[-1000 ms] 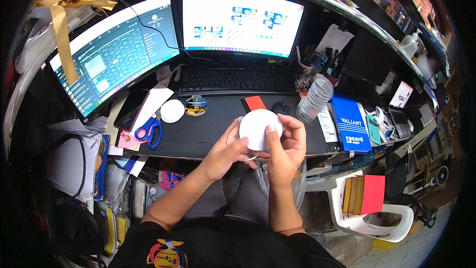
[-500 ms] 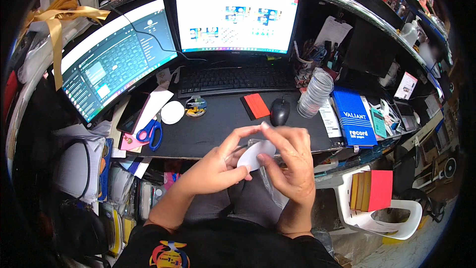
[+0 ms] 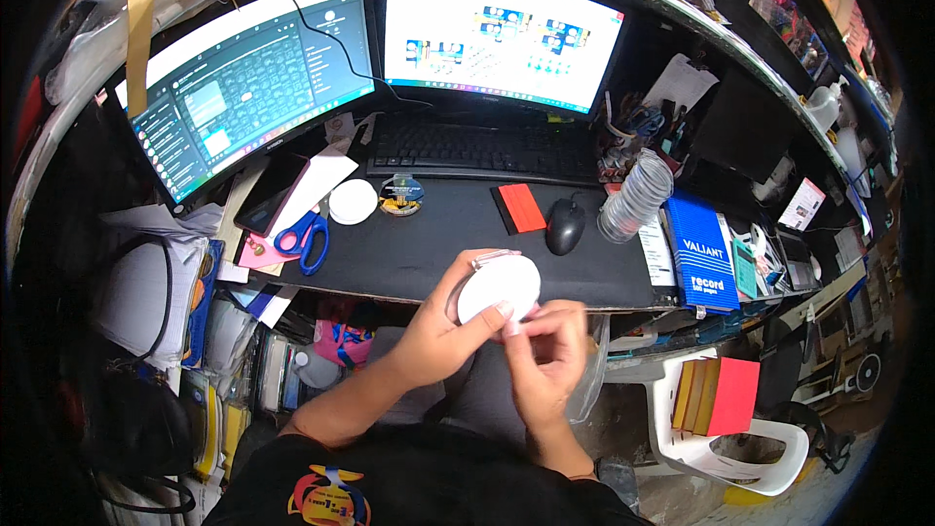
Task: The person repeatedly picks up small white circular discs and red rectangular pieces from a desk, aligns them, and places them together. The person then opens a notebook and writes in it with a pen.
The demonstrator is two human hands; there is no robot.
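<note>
Over my lap, just off the desk's front edge, my left hand (image 3: 435, 329) grips a white round disc (image 3: 508, 284), thumb on its face and fingers behind. A thin shiny edge of something clear shows behind the disc's top. At the disc's lower right rim, my right hand (image 3: 550, 356) is closed in a pinch; what lies between its fingertips is too small to make out. On the desk beyond lie another white disc (image 3: 353, 202) and a printed round piece (image 3: 400, 197). A leaning stack of clear round pieces (image 3: 636, 195) stands to the right.
Blue-handled scissors (image 3: 310, 242) and a dark phone (image 3: 273, 193) lie at left. A red-and-black flat scraper (image 3: 522, 209), a mouse (image 3: 565, 226) and a keyboard (image 3: 477, 148) are ahead. A blue record book (image 3: 703, 258) lies right; red-covered books (image 3: 730, 397) sit on a white chair (image 3: 672, 448).
The white disc has turned to face up more fully in my left hand. My right hand has dropped from above the disc to its lower right rim. The whole view has shifted slightly.
</note>
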